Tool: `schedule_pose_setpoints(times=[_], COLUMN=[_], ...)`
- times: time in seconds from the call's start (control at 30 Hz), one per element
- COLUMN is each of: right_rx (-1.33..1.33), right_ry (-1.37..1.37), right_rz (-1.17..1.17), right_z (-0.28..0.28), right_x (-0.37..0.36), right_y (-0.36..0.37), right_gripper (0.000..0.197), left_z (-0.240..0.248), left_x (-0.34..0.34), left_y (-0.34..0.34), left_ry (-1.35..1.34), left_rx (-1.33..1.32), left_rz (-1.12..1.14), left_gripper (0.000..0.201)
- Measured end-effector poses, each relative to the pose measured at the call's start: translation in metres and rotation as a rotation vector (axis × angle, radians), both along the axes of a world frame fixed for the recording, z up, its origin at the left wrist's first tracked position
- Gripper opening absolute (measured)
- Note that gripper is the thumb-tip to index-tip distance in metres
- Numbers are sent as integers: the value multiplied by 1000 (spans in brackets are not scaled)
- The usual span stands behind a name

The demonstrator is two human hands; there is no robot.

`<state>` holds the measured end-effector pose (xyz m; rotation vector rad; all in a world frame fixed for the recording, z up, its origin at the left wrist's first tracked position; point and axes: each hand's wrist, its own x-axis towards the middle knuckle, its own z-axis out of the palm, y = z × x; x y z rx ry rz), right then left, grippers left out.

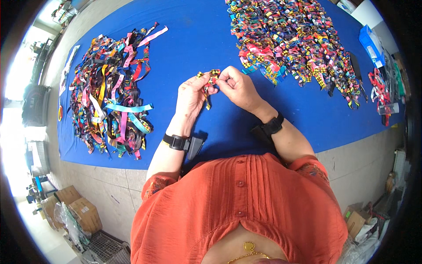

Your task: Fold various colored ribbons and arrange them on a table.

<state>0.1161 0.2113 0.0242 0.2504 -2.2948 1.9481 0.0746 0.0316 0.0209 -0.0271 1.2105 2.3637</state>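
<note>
Above the blue-covered worktop (189, 39), the left hand (192, 91) pinches a patterned ribbon (214, 73) between curled fingers; the right hand (236, 86), also nearly closed, pinches its right side. A ribbon heap (107, 90) lies leftward, bunched strips (290, 39) far right.

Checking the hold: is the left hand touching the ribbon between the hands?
Touching. The head view shows the left hand pinching the ribbon with its thumb and fingers.
</note>
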Motion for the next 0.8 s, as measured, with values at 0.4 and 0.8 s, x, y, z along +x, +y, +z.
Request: schedule_pose_setpoints(times=[0.4, 0.8], right_rx=[-228, -394], right_ry=[-125, -124], right_rz=[-31, -133], right_z=[-4, -16], right_x=[-6, -9], right_y=[4, 0], right_gripper=[13, 13], left_z=[-6, 11], left_x=[4, 21], left_y=[8, 15], left_ry=[193, 318], left_rx=[-150, -257], left_rz=[28, 29], left_gripper=[15, 13])
